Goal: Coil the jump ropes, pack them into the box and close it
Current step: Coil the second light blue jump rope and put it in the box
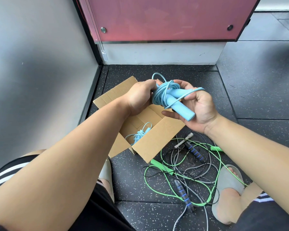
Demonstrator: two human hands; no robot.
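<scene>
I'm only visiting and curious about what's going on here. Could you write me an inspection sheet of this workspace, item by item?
Surface: dark speckled floor.
Job's things: open cardboard box holds one coiled blue rope; light blue jump rope, wound round its handles, is held above it; green rope, blue-banded handles and white handle lie tangled, uncoiled, beside the box.
Clutter: nothing seen.
Hands: left hand grips the coil; right hand holds the handles, fingers curled.
Cables: nothing seen beyond rope cords.
Surroundings: grey wall left, red panel ahead, grey slippers by the tangle.
</scene>
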